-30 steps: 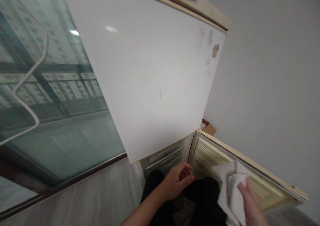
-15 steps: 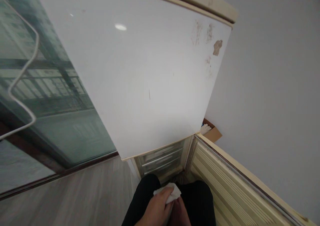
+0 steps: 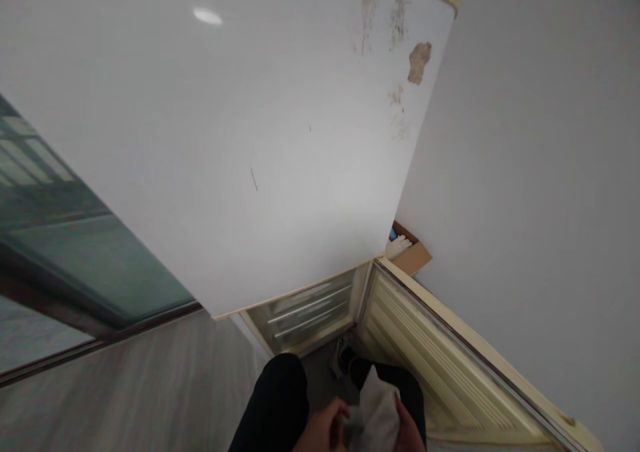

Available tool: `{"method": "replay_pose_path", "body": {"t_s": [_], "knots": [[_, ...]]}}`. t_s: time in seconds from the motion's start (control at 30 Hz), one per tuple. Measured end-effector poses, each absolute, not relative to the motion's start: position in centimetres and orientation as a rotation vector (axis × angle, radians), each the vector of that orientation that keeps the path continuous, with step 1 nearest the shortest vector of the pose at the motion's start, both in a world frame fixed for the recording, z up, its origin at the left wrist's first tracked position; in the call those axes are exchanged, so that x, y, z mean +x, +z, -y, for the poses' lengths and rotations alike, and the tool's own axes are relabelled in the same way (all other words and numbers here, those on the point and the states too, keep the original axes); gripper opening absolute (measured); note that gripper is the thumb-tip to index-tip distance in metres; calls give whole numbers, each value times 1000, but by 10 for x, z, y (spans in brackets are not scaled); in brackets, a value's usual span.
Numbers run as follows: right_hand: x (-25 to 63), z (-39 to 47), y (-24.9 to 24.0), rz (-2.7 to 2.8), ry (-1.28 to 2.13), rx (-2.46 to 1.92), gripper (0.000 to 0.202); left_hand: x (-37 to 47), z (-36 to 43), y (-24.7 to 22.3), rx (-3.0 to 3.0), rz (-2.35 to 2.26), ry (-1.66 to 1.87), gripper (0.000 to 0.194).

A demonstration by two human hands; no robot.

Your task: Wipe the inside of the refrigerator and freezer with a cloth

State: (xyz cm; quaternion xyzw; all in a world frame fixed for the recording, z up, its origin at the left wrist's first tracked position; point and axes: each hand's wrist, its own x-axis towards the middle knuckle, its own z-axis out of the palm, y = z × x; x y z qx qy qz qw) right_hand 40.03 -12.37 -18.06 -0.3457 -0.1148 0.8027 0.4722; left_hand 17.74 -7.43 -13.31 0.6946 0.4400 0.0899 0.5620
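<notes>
Smooth wall [image 3: 525, 159], ribbed door [image 3: 433, 359], pale cloth [image 3: 379, 409] — peaked

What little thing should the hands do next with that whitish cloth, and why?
Maybe fold the cloth into a neater pad with the left hand: the right hand holds it at one side, a loose corner pokes out, and the left hand is curled close by.

Dim light leaves glare spots [image 3: 207, 16] on the white panel [image 3: 280, 125]; the floor [image 3: 165, 385] looks smeared.
</notes>
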Motion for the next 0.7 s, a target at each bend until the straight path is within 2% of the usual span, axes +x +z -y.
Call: {"method": "replay_pose_path", "body": {"t_s": [0.1, 0.2, 0.33, 0.4, 0.47, 0.63, 0.7], "knots": [[386, 120, -185, 191, 2075, -757, 72, 162, 74, -130, 1682, -1045, 277, 39], [354, 103, -193, 112, 2115, -688, 60, 155, 68, -127, 1646, -1039, 309, 45], [329, 79, -203, 45, 2092, -699, 46, 162, 60, -129, 1542, -1044, 386, 69], [332, 74, -205, 66, 2108, -706, 45, 168, 60, -132, 1506, -1079, 415, 73], [341, 75, -205, 97, 2147, -696, 47, 172, 62, -137, 1433, -1108, 495, 62], [360, 94, -196, 121, 2125, -717, 50, 162, 54, -137, 1199, -1121, 621, 21], [365, 102, -195, 101, 2099, -739, 51, 152, 36, -130, 1115, -1130, 646, 19]]}}
